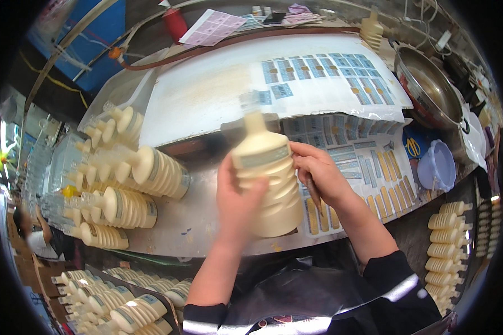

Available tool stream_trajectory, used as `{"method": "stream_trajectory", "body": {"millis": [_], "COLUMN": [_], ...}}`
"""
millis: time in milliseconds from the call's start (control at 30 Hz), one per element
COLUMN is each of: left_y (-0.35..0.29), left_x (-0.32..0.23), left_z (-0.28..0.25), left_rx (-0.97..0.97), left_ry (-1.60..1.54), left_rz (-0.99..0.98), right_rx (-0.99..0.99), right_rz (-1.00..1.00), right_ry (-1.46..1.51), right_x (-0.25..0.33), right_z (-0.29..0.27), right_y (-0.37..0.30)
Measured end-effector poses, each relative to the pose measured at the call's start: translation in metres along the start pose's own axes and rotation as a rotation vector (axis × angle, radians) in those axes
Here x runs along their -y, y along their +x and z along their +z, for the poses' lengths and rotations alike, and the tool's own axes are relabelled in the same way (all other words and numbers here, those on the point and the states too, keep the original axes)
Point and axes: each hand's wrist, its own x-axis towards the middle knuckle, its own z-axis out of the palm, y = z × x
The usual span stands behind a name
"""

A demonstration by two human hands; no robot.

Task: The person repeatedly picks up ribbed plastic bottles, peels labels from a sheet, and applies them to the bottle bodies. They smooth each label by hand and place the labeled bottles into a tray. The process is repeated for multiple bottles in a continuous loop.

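Metal surface [173, 231] spans the mid view, w/ white-topped board [207, 92] on its far side & groups of cream bottles [137, 206] at L. Held cream bottle [279, 192] is out front, btwn both hands, over the near part of the surface; can't tell if its base touches down. Long axis runs near-to-far: base toward the person, neck pointing away & a touch L. L hand [233, 192] (blurred) is clamped on its L flank, thumb across the ribbed front, so L has the main grip. R hand [321, 170] is at the upper R side, fingertips appearing to touch by the shoulder, same hand closed on a slim brown tool [314, 196], tip down, just beside the bottle. Blue-grey label [265, 157] lies crosswise to the axis, below the shoulder, btwn L thumb & R fingertips.
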Motion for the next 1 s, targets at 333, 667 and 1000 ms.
{"method": "stream_trajectory", "body": {"millis": [333,667,1000], "left_y": [-0.003,0.006,0.036], "left_x": [0.004,0.006,0.008], "left_z": [0.0,-0.013,-0.018], "left_rx": [0.004,0.02,0.01], "left_ry": [0.145,-0.05,-0.014], "left_rz": [0.13,-0.005,-0.173], "right_rx": [0.01,-0.01,-0.086], "right_rz": [0.002,-0.108,-0.057], "right_ry": [-0.018,-0.132,-0.12], "right_x": [0.005,0.002,-0.016], "right_z": [0.004,0.01,-0.006], "right_y": [-0.004,0.0,0.038]}}
